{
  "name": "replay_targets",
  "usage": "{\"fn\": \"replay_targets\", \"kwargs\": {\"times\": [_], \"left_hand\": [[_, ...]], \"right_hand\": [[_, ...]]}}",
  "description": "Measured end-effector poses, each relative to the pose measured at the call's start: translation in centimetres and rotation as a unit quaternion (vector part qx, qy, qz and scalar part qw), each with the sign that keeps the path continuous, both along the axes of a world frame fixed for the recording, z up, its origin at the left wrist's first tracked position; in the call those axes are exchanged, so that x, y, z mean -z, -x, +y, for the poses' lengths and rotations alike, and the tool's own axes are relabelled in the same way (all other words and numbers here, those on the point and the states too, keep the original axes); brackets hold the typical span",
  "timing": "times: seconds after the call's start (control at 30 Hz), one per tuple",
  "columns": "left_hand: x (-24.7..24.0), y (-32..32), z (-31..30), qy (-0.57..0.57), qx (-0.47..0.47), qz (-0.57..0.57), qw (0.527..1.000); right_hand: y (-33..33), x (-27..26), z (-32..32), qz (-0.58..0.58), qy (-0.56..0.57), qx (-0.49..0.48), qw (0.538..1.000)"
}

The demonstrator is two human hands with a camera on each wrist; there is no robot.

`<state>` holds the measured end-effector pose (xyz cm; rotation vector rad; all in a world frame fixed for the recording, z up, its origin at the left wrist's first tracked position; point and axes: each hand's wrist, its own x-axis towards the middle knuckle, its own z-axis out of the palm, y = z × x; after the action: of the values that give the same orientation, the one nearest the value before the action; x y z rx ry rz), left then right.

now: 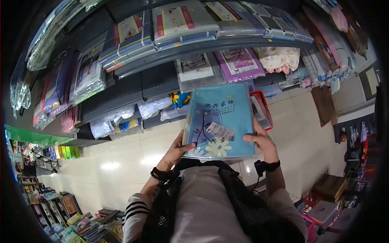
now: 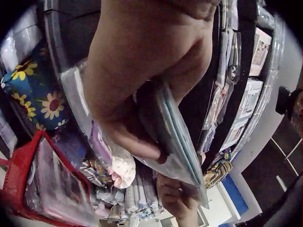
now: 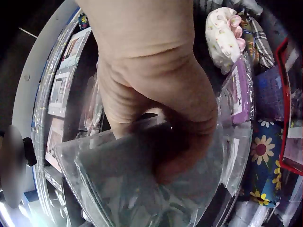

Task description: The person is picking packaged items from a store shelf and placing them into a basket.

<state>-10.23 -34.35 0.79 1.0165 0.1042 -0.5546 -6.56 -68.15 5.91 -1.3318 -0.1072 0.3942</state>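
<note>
A flat blue textile pack (image 1: pixel 237 117) in clear plastic, printed with white flowers and Chinese lettering, is held in front of the body. A white tag (image 1: pixel 220 131) lies on its face. My left hand (image 1: pixel 175 150) grips the pack's lower left edge, thumb on the front. On the opposite side my right hand (image 1: pixel 263 139) grips the right edge, its thumb also on the front. The left wrist view shows the pack (image 2: pixel 175 132) nearly edge-on, folded layers visible inside the plastic. In the right wrist view the thumb presses the plastic (image 3: pixel 128 189); fingers behind the pack are hidden.
Ahead run dark shelves (image 1: pixel 158 83) stacked with plastic-wrapped textile packs (image 1: pixel 186 24). A purple pack (image 1: pixel 239 65) lies on the lower shelf. Behind the held pack stands a red basket (image 1: pixel 269 115) with packs inside. Pale tiled floor (image 1: pixel 121 166) spreads below.
</note>
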Motion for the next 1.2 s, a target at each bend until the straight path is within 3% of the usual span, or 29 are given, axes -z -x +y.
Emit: {"fn": "replay_targets", "kwargs": {"times": [0.2,0.23,0.33,0.5,0.57,0.6,0.63,0.67,0.7,0.73,0.8,0.87,0.9,0.93,1.0,1.03,1.07,1.13,1.17,1.2], "left_hand": [[2.2,-9.1,5.3,-0.017,-0.036,-0.065,0.997],[2.1,-11.0,5.9,-0.020,-0.038,-0.079,0.996],[3.7,-16.3,7.2,-0.020,-0.036,-0.091,0.995],[9.3,-26.5,6.6,-0.033,-0.084,-0.141,0.986],[11.5,-29.5,6.7,-0.017,-0.054,-0.089,0.994],[12.4,-30.5,6.6,-0.001,-0.038,-0.047,0.998],[13.4,-31.0,6.3,-0.099,-0.053,-0.036,0.993],[14.1,-31.2,6.0,-0.099,-0.044,-0.038,0.993],[14.8,-31.1,5.9,-0.125,-0.030,-0.105,0.986],[15.2,-31.3,5.7,-0.151,-0.015,-0.171,0.974],[16.1,-31.7,5.7,-0.146,0.003,-0.157,0.977],[16.7,-32.4,5.4,-0.227,0.013,-0.168,0.959],[15.8,-32.4,5.0,-0.219,0.008,-0.166,0.961],[15.8,-32.6,4.5,-0.221,0.016,-0.165,0.961],[15.8,-32.7,3.8,-0.321,0.017,-0.176,0.930],[15.6,-32.2,3.4,-0.322,0.029,-0.176,0.930],[15.3,-31.6,3.0,-0.462,-0.008,-0.171,0.870],[14.8,-31.2,1.9,-0.702,-0.086,-0.163,0.688],[20.0,-32.3,4.6,-0.700,-0.078,-0.171,0.689],[25.0,-32.9,6.0,-0.590,-0.081,-0.229,0.770]], "right_hand": [[-10.2,0.9,4.9,-0.014,0.027,-0.024,0.999],[-11.9,0.0,5.9,0.026,0.059,-0.027,0.998],[-18.7,4.6,5.8,0.069,0.004,-0.029,0.997],[-25.5,7.6,6.5,0.010,0.047,0.071,0.996],[-24.8,7.3,7.0,0.110,0.156,0.155,0.969],[-24.7,9.9,6.3,0.134,0.170,0.153,0.964],[-24.3,13.4,4.7,0.143,0.147,0.118,0.972],[-23.1,15.9,3.6,0.150,0.124,0.082,0.977],[-21.7,16.0,3.8,0.160,0.202,0.093,0.962],[-19.6,17.4,3.0,0.105,0.139,0.080,0.981],[-15.7,18.7,1.3,0.097,0.198,0.067,0.973],[-10.3,18.8,0.1,0.113,0.141,0.145,0.973],[-8.5,18.5,-0.5,0.151,0.229,0.148,0.950],[-6.5,19.7,-1.4,0.156,0.225,0.154,0.949],[-2.4,22.7,-2.3,0.288,0.268,0.219,0.893],[-0.5,24.1,-2.6,0.294,0.264,0.226,0.890],[1.4,25.5,-2.9,0.308,0.260,0.224,0.887],[3.2,24.5,-2.1,0.349,0.264,0.235,0.868],[3.9,24.9,-2.1,0.340,0.234,0.245,0.877],[4.8,25.8,-2.0,0.332,0.203,0.255,0.885]]}}
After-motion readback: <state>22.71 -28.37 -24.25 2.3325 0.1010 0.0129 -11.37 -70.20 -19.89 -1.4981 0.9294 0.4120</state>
